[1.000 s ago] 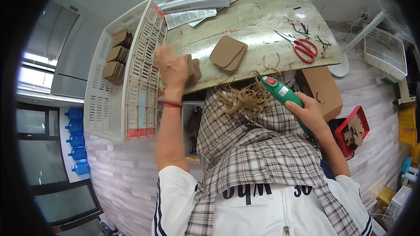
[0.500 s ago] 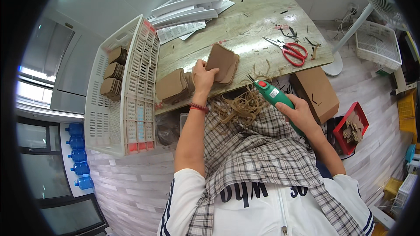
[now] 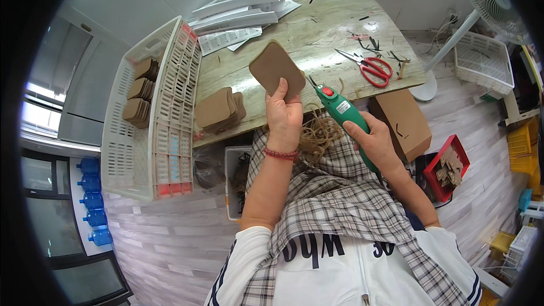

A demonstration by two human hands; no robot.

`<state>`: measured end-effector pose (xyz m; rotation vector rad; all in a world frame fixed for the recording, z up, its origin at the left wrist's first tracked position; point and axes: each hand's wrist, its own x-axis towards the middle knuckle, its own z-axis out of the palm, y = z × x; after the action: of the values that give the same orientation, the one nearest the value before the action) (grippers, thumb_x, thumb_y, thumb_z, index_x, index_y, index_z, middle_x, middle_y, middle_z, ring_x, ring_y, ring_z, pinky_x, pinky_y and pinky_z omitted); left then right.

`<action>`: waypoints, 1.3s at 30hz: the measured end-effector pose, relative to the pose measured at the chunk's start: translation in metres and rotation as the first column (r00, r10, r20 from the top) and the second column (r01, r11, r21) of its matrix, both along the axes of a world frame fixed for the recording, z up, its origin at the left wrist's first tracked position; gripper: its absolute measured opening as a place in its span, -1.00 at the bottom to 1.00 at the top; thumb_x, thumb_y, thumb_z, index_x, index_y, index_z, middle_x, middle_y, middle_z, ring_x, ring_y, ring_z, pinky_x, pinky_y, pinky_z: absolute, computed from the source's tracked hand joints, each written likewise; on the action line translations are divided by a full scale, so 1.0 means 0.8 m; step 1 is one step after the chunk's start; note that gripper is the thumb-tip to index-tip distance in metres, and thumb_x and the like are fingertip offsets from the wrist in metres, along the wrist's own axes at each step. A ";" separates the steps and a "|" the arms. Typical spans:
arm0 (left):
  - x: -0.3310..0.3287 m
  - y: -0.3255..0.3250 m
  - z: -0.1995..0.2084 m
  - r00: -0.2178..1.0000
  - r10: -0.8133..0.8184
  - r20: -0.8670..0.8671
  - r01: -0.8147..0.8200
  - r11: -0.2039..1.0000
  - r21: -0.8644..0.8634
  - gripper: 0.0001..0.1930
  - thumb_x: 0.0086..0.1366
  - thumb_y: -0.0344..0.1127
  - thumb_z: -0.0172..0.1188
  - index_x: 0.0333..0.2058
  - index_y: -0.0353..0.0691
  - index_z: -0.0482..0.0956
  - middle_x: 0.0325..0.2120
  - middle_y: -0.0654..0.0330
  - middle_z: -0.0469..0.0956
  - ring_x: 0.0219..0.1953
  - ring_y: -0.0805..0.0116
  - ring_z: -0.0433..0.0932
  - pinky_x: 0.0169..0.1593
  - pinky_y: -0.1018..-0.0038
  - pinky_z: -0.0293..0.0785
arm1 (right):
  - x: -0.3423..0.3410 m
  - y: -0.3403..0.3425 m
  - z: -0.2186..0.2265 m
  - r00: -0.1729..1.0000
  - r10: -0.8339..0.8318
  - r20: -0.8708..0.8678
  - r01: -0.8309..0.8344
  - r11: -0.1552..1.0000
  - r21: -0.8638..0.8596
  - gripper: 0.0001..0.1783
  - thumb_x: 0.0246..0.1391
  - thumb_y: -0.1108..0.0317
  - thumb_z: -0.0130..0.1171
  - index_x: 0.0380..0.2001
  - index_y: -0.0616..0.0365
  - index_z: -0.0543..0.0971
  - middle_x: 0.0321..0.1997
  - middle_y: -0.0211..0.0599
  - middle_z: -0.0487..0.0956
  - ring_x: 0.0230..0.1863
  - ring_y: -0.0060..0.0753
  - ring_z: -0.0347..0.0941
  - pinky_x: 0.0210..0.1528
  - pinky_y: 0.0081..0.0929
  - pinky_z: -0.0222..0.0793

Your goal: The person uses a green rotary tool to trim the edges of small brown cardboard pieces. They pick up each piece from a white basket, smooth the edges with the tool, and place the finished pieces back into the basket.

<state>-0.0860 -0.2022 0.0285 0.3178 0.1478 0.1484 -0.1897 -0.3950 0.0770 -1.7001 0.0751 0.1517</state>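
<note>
My left hand (image 3: 285, 110) is closed on a flat brown pad with rounded corners (image 3: 275, 68), thumb on its face, raised above the table's near edge. Wrapped in my right hand (image 3: 373, 139) is a green electric cutter (image 3: 341, 109) with a red button. Its thin pointed tip is just right of the pad, and I cannot tell if they touch. A stack of similar brown pads (image 3: 214, 111) lies on the table to the left of my left hand. Tangled tan trimming strips (image 3: 318, 136) lie in my lap on the checked apron.
Red-handled scissors (image 3: 375, 71) and dark scraps lie on the table (image 3: 317, 34). A white plastic crate (image 3: 170, 107) at the left holds more pads. Papers (image 3: 241, 14) are piled at the back. A cardboard box (image 3: 401, 122) and red tray (image 3: 432, 178) are at the right.
My left hand has lifted the pad and turned it, bringing it toward the cutter. The pad pile that was under it is now mostly hidden. The cutter has shifted slightly left.
</note>
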 end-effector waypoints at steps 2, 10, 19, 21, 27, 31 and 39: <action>0.004 -0.002 -0.006 1.000 0.003 0.002 -0.003 1.000 -0.026 -0.64 0.26 -0.60 0.12 0.04 -0.26 0.38 -0.02 0.14 0.49 0.03 0.19 0.49 0.13 0.23 0.49 | -0.001 -0.001 0.000 1.000 0.007 0.012 -0.007 1.000 -0.012 -0.58 0.09 0.11 0.28 -0.18 0.28 0.56 -0.55 -0.47 0.48 -0.62 -0.72 0.35 -0.59 -0.67 0.30; -0.009 -0.025 -0.010 0.999 -0.016 -0.051 0.014 1.000 -0.024 -0.57 0.26 -0.61 0.12 0.09 -0.21 0.33 0.01 0.14 0.47 0.04 0.21 0.48 0.14 0.25 0.48 | 0.000 0.004 0.005 0.997 -0.032 0.066 0.032 0.999 -0.007 -0.59 0.10 0.13 0.27 -0.17 0.28 0.56 -0.54 -0.44 0.52 -0.63 -0.71 0.36 -0.59 -0.66 0.29; -0.042 -0.049 -0.017 0.992 -0.117 -0.039 0.117 0.993 0.009 -0.51 0.28 -0.61 0.08 0.17 -0.20 0.27 0.07 0.11 0.42 0.10 0.20 0.43 0.19 0.25 0.43 | 0.015 0.000 0.008 0.990 -0.087 0.109 0.093 0.994 -0.053 -0.59 0.10 0.14 0.28 -0.19 0.32 0.56 -0.55 -0.44 0.51 -0.63 -0.70 0.36 -0.59 -0.64 0.30; -0.046 -0.049 -0.019 0.990 -0.132 -0.038 0.133 0.991 0.028 -0.50 0.28 -0.60 0.08 0.18 -0.16 0.28 0.07 0.13 0.42 0.10 0.20 0.43 0.20 0.23 0.41 | 0.016 -0.002 0.009 0.991 -0.081 0.108 0.086 0.995 -0.040 -0.59 0.10 0.14 0.28 -0.20 0.31 0.56 -0.56 -0.45 0.50 -0.63 -0.71 0.36 -0.59 -0.65 0.29; -0.053 -0.046 -0.028 0.989 -0.149 -0.020 0.150 0.986 0.068 -0.52 0.27 -0.61 0.09 0.15 -0.19 0.29 0.04 0.13 0.45 0.07 0.20 0.47 0.16 0.26 0.46 | 0.019 -0.006 0.014 0.994 -0.063 0.089 0.064 0.998 -0.008 -0.60 0.10 0.14 0.28 -0.22 0.31 0.56 -0.58 -0.47 0.47 -0.64 -0.72 0.34 -0.60 -0.66 0.27; -0.058 -0.044 -0.032 0.986 -0.161 -0.044 0.165 0.982 0.089 -0.53 0.26 -0.62 0.10 0.13 -0.21 0.30 0.01 0.13 0.47 0.03 0.22 0.50 0.09 0.27 0.52 | 0.019 -0.012 0.015 0.997 -0.041 0.060 0.042 0.999 -0.015 -0.61 0.10 0.14 0.28 -0.23 0.30 0.57 -0.58 -0.48 0.46 -0.64 -0.72 0.33 -0.59 -0.66 0.26; -0.056 0.019 -0.032 0.972 -0.236 -0.025 0.219 0.853 0.474 -0.66 0.20 -0.67 0.14 -0.04 -0.29 0.52 -0.16 0.15 0.61 -0.13 0.34 0.60 -0.07 0.42 0.60 | 0.004 -0.040 0.018 0.998 0.062 0.010 -0.061 0.997 -0.056 -0.62 0.12 0.13 0.24 -0.20 0.27 0.55 -0.57 -0.50 0.43 -0.62 -0.72 0.33 -0.56 -0.66 0.26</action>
<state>-0.1310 -0.1869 0.0029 0.8212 0.0357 -0.0502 -0.1867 -0.4272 0.0911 -1.7592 0.0185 0.1871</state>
